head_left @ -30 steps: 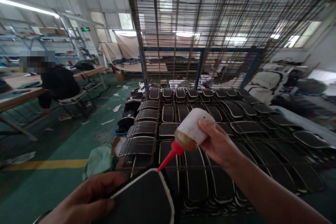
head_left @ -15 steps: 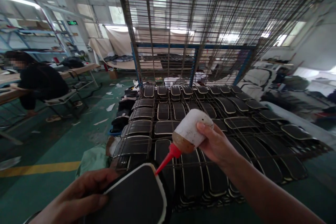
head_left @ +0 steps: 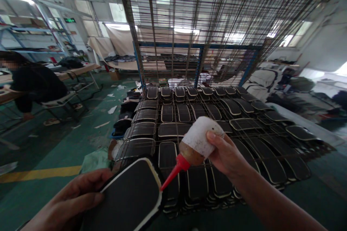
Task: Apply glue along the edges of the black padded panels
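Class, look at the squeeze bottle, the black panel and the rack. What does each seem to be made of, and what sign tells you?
Bottle: likely soft plastic, a cloudy white matt body, smeared, with brownish liquid showing through near its glossy red nozzle.
Panel: probably fabric or foam, a dull black face with a pale edge.
Rack: metal wire, thin dark crossed rods, possibly rusty.
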A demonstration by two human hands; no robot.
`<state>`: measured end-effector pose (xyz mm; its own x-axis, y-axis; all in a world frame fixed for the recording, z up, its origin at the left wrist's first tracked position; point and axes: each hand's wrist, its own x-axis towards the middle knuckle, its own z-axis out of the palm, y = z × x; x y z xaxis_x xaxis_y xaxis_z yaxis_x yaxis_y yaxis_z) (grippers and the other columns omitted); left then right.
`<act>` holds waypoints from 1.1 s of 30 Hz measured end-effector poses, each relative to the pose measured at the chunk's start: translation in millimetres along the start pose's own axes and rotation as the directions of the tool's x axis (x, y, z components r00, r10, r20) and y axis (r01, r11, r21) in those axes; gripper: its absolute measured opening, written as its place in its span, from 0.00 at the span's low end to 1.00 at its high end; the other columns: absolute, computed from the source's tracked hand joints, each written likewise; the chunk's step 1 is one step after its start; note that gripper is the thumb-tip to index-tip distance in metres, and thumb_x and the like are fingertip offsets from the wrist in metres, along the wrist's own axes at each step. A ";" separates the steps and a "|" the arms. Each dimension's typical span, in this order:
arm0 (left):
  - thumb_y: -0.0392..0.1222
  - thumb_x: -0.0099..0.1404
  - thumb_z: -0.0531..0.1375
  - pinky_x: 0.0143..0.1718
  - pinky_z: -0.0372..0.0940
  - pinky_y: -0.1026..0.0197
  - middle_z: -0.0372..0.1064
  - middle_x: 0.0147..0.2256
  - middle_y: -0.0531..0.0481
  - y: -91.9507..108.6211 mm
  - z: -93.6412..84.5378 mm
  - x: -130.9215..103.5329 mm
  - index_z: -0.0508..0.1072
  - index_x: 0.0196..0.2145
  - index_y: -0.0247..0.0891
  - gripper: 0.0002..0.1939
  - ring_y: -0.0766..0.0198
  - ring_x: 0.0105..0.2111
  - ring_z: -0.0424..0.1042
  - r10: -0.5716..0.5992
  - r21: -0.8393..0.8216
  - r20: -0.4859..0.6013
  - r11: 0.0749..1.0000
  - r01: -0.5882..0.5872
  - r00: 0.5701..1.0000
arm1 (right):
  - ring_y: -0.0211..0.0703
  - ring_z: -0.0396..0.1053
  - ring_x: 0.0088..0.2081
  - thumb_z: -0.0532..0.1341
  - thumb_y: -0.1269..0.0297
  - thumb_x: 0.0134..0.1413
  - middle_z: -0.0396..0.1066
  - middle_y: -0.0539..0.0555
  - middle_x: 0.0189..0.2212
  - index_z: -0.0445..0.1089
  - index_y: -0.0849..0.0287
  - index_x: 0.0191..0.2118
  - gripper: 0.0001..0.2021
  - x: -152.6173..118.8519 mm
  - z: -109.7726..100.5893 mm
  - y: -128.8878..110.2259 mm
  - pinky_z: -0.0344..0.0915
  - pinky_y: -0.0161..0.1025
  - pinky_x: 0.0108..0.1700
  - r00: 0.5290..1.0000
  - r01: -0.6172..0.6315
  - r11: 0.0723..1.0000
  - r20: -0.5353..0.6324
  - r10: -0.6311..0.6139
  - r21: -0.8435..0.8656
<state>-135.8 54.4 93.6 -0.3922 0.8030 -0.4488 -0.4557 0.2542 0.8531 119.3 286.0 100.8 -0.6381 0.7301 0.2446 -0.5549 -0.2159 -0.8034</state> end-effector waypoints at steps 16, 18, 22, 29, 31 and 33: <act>0.27 0.45 0.74 0.27 0.76 0.59 0.81 0.28 0.52 -12.5 22.9 -3.4 0.77 0.35 0.40 0.20 0.55 0.27 0.80 0.061 -0.103 -0.068 0.992 -0.067 0.996 | 0.43 0.71 0.30 0.75 0.58 0.52 0.74 0.54 0.32 0.78 0.59 0.38 0.13 -3.7 -1.3 22.0 0.74 0.32 0.26 0.948 0.127 0.990 -0.303 -0.101 0.067; 0.31 0.47 0.74 0.27 0.77 0.57 0.81 0.29 0.48 -13.6 23.9 -3.9 0.77 0.37 0.39 0.19 0.53 0.27 0.80 0.058 -0.099 -0.052 0.993 -0.063 0.997 | 0.43 0.71 0.30 0.75 0.58 0.52 0.74 0.54 0.32 0.78 0.60 0.38 0.13 -4.1 -1.0 23.1 0.74 0.31 0.27 0.943 0.135 0.989 -0.314 -0.111 0.053; 0.35 0.50 0.74 0.27 0.76 0.55 0.81 0.31 0.46 -15.9 21.5 -2.5 0.77 0.41 0.39 0.20 0.50 0.28 0.81 0.051 -0.079 -0.019 0.996 -0.052 0.999 | 0.45 0.71 0.29 0.77 0.56 0.49 0.73 0.54 0.31 0.77 0.61 0.37 0.16 -5.7 0.9 23.5 0.73 0.32 0.22 0.933 0.134 0.991 -0.340 -0.121 0.014; 0.31 0.49 0.73 0.30 0.77 0.54 0.81 0.32 0.47 -17.1 18.7 2.3 0.75 0.42 0.40 0.21 0.49 0.31 0.81 0.007 -0.112 0.015 0.994 -0.006 1.000 | 0.42 0.70 0.28 0.77 0.57 0.49 0.72 0.53 0.30 0.77 0.61 0.36 0.15 -13.2 6.3 27.4 0.72 0.30 0.24 0.938 0.114 0.993 -0.329 -0.106 0.006; 0.31 0.50 0.73 0.29 0.77 0.54 0.80 0.31 0.48 -15.9 19.8 2.0 0.74 0.42 0.39 0.22 0.50 0.31 0.81 0.006 -0.109 0.014 0.994 -0.005 1.000 | 0.41 0.70 0.30 0.76 0.58 0.51 0.72 0.53 0.31 0.77 0.59 0.38 0.14 -16.9 7.6 29.7 0.73 0.30 0.28 0.942 0.110 0.994 -0.319 -0.102 0.007; 0.31 0.49 0.73 0.29 0.77 0.54 0.80 0.31 0.48 -15.2 20.6 1.6 0.73 0.42 0.39 0.23 0.49 0.30 0.81 0.004 -0.112 0.005 0.994 -0.003 1.000 | 0.42 0.71 0.32 0.75 0.58 0.52 0.72 0.53 0.32 0.77 0.58 0.39 0.13 -20.8 9.1 32.0 0.73 0.31 0.30 0.947 0.109 0.994 -0.304 -0.103 0.004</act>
<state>-113.1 62.9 85.5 -0.3900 0.8066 -0.4441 -0.5413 0.1893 0.8193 110.0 258.0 74.9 -0.3848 0.9109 0.1489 -0.6235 -0.1377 -0.7696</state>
